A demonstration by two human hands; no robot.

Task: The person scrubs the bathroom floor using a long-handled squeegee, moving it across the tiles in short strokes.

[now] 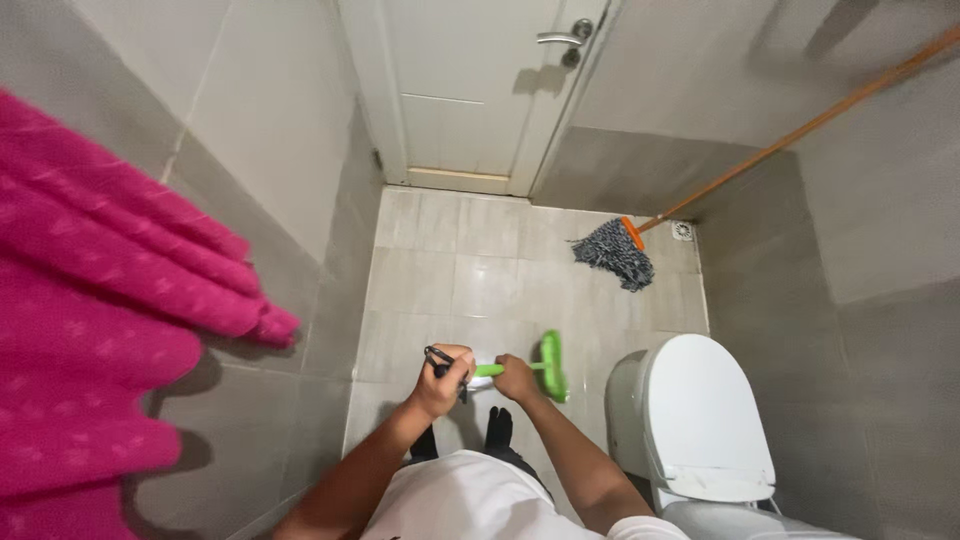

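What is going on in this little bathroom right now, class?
A person stands on the tiled floor, looking down. Both hands grip a green long-handled brush: the right hand on the green handle, the left hand behind it, with something dark at its fingers. Its head points towards the white toilet, whose lid is shut. A grey string mop leans in the corner, a pink towel hangs on the left, and the door is closed.

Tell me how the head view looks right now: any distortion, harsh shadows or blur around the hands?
Head view: wide-angle distortion bends the walls and the door outward; lighting is even and soft, with faint shadows behind the door handle and under the pink towel; the left hand and right hand on the green brush look slightly soft but readable; no glare on the toilet lid.
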